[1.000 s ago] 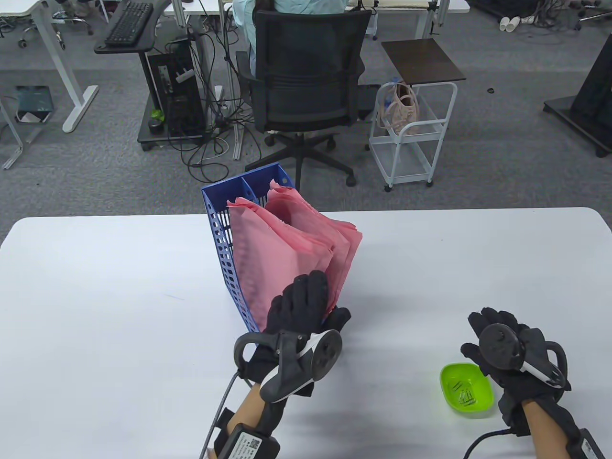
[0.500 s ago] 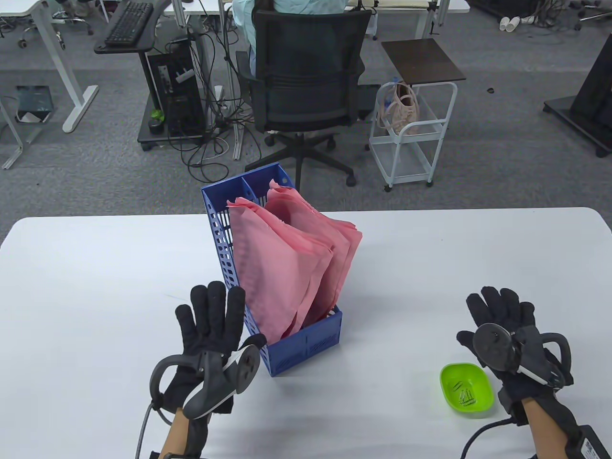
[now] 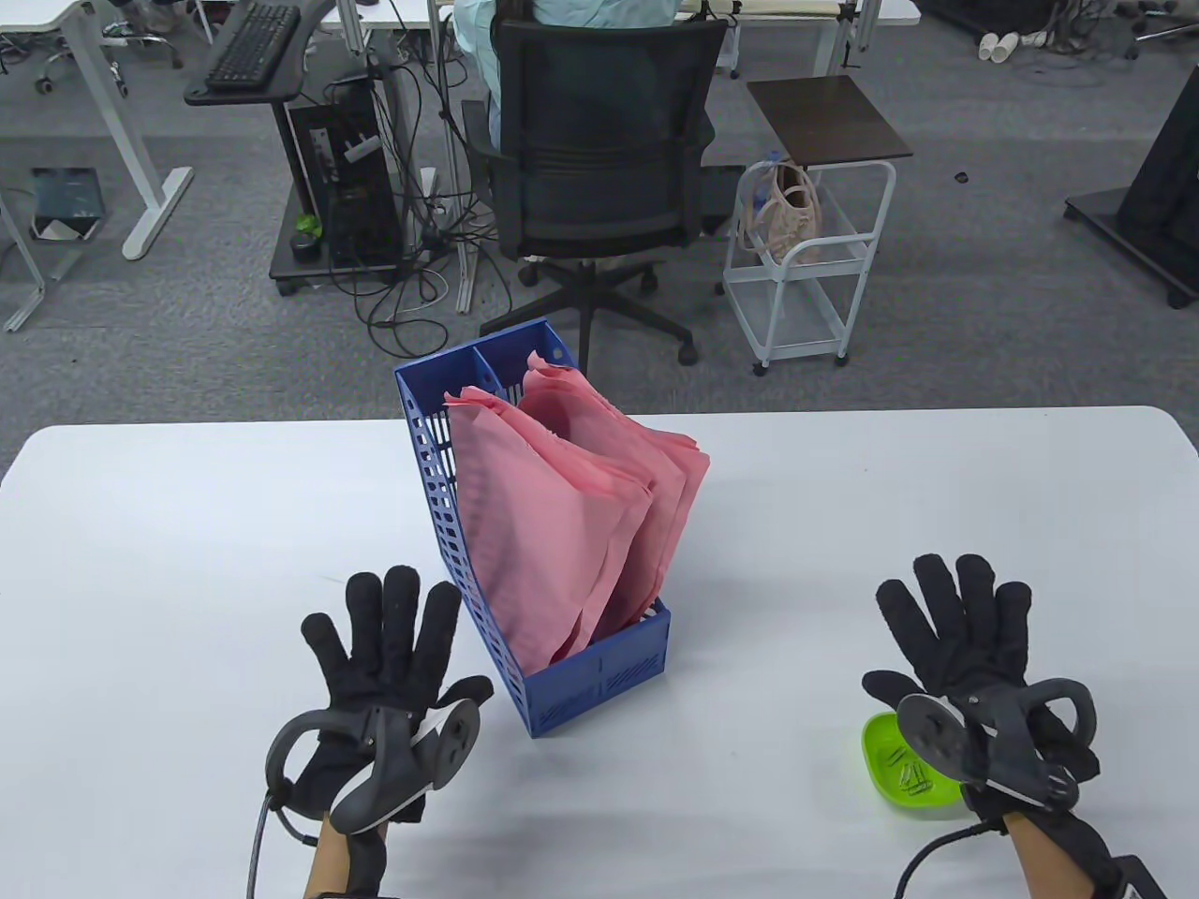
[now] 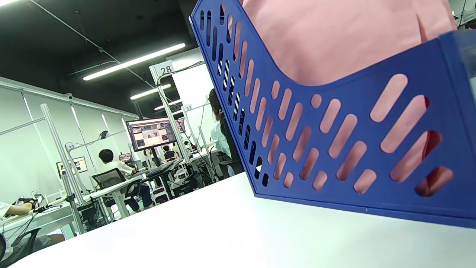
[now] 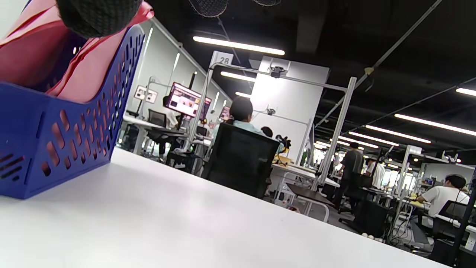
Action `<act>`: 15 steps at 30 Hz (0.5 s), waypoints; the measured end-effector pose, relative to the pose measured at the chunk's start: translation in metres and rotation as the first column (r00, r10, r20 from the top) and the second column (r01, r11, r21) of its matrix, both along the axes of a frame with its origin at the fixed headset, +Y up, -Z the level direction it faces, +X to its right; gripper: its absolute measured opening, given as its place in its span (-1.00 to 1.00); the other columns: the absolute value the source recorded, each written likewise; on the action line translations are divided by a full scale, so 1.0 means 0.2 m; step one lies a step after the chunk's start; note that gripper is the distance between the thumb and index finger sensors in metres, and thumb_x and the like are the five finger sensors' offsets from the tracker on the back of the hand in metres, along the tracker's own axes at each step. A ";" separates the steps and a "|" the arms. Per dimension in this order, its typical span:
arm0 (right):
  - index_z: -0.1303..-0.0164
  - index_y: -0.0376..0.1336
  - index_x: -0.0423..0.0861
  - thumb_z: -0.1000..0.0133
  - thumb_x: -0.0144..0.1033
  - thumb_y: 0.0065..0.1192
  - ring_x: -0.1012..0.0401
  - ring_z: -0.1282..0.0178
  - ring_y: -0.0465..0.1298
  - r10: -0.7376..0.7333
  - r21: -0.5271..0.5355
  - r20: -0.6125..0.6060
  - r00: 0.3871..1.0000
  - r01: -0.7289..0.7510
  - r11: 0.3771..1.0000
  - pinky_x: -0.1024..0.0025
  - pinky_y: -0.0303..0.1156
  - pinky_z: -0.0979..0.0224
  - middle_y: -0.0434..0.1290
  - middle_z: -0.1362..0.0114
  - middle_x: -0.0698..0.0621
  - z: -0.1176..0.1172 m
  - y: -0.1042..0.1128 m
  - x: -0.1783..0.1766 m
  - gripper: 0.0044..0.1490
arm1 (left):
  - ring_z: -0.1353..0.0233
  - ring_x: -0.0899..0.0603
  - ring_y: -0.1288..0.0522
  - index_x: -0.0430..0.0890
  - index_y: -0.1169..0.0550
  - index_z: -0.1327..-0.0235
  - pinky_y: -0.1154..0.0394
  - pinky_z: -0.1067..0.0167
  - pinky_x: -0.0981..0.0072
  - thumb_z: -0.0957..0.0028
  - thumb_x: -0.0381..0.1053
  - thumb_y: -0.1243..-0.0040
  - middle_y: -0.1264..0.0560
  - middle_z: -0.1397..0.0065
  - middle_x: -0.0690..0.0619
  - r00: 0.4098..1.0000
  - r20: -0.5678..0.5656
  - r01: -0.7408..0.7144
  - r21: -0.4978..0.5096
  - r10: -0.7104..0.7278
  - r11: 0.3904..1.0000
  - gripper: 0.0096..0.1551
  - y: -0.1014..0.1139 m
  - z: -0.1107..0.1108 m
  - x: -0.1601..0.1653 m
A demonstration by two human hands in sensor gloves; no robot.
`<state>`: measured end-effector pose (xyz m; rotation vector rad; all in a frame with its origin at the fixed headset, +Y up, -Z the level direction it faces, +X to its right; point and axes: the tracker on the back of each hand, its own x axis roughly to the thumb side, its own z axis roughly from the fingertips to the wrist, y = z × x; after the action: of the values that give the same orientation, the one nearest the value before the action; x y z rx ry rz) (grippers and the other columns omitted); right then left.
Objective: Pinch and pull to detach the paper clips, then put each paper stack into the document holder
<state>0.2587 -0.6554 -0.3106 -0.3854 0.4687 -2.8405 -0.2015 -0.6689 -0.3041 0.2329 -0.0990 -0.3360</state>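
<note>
White table [image 3: 187, 524] carries a blue document holder [image 3: 599, 670] containing pink paper stacks [image 3: 562, 524]. Left hand [image 3: 393, 655] and right hand [image 3: 960, 637] lie flat, fingers spread, holding nothing. Paper clips [image 3: 913, 777] sit in a green bowl [image 3: 880, 758].

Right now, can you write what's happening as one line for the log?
left hand: open, flat, holding nothing | right hand: open, holding nothing | pink paper stacks: in blue document holder | paper clips: in green bowl
</note>
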 end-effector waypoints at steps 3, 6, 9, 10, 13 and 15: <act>-0.77 -0.32 -0.03 -0.18 0.23 -0.13 -0.39 -0.73 -0.40 0.008 -0.020 0.007 1.000 -0.008 1.000 -0.42 -0.43 -0.64 -0.38 -0.82 -0.36 0.00 -0.04 0.00 0.08 | -0.65 -0.55 0.50 -0.08 0.54 -0.61 0.30 -0.41 -0.68 -0.05 0.45 0.62 0.52 -0.71 -0.28 1.000 -0.007 0.010 -0.009 -0.010 1.000 0.09 -0.02 0.00 -0.01; -0.77 -0.32 -0.03 -0.17 0.24 -0.13 -0.38 -0.73 -0.40 0.025 -0.055 0.027 0.999 -0.024 0.998 -0.42 -0.43 -0.63 -0.38 -0.82 -0.36 0.00 -0.09 0.02 0.08 | -0.65 -0.55 0.50 -0.08 0.53 -0.62 0.30 -0.41 -0.68 -0.04 0.45 0.62 0.52 -0.71 -0.28 1.000 -0.019 0.011 -0.025 -0.012 1.000 0.10 -0.04 0.01 -0.02; -0.77 -0.31 -0.02 -0.17 0.23 -0.12 -0.38 -0.73 -0.40 0.028 -0.081 0.035 0.999 -0.025 0.996 -0.42 -0.44 -0.63 -0.38 -0.82 -0.36 0.01 -0.12 0.03 0.07 | -0.65 -0.55 0.50 -0.09 0.52 -0.62 0.30 -0.41 -0.69 -0.05 0.44 0.62 0.51 -0.71 -0.28 1.000 -0.028 0.007 -0.029 -0.008 1.000 0.10 -0.04 0.02 -0.04; -0.77 -0.31 -0.03 -0.17 0.23 -0.12 -0.38 -0.73 -0.40 0.028 -0.088 0.039 0.999 -0.024 0.996 -0.42 -0.44 -0.63 -0.38 -0.82 -0.35 0.01 -0.13 0.04 0.08 | -0.64 -0.57 0.45 -0.08 0.52 -0.62 0.30 -0.39 -0.70 -0.03 0.45 0.62 0.51 -0.71 -0.29 1.000 -0.029 0.006 -0.031 -0.007 1.000 0.10 -0.05 0.02 -0.05; -0.77 -0.31 -0.03 -0.17 0.23 -0.12 -0.38 -0.73 -0.40 0.019 -0.111 0.055 0.998 -0.013 0.994 -0.42 -0.44 -0.63 -0.38 -0.82 -0.35 0.01 -0.14 0.05 0.08 | -0.65 -0.55 0.45 -0.09 0.52 -0.62 0.30 -0.41 -0.68 -0.05 0.44 0.61 0.51 -0.71 -0.28 0.999 -0.036 0.023 -0.041 -0.025 0.999 0.10 -0.06 0.02 -0.05; -0.77 -0.30 -0.03 -0.17 0.23 -0.11 -0.38 -0.73 -0.41 0.017 -0.117 0.058 0.998 -0.010 0.993 -0.42 -0.44 -0.63 -0.38 -0.82 -0.36 0.00 -0.15 0.06 0.07 | -0.65 -0.55 0.45 -0.09 0.52 -0.62 0.29 -0.41 -0.68 -0.05 0.44 0.61 0.51 -0.71 -0.28 0.999 -0.037 0.030 -0.044 -0.032 0.999 0.10 -0.06 0.01 -0.05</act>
<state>0.2699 -0.6848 -0.3098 -0.3239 0.2890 -2.8653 -0.2111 -0.6806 -0.3016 0.1819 -0.0729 -0.3685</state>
